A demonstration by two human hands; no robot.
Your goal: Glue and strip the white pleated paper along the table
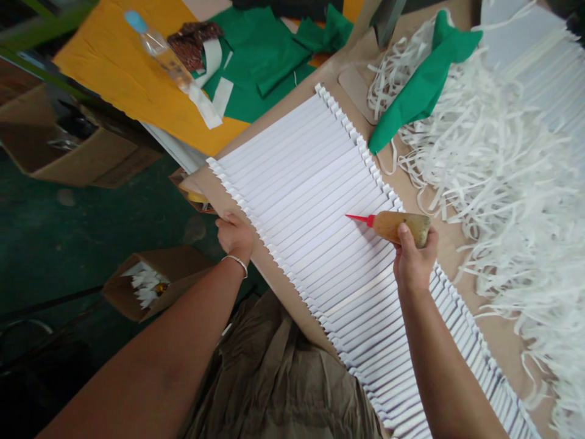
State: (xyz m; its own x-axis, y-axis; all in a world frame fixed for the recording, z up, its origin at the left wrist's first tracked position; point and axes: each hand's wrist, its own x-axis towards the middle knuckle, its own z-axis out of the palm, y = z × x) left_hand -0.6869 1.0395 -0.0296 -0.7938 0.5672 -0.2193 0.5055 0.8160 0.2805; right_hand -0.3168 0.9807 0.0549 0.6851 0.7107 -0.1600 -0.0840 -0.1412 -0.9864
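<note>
In right hand [414, 263]: glue bottle [400, 225]

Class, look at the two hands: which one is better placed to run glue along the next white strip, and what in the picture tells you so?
Probably the right hand: it grips the glue bottle, red nozzle over the white strips. The left hand rests at their near edge.

Both forearms are bare to past the elbow, with no sleeves in view. A thin silver bangle [236, 263] circles the wrist of the left hand [235, 235], while the right hand [414, 262] wears no jewellery. Crumpled olive-brown cloth [278, 372] covers the lap nearest the camera.
</note>
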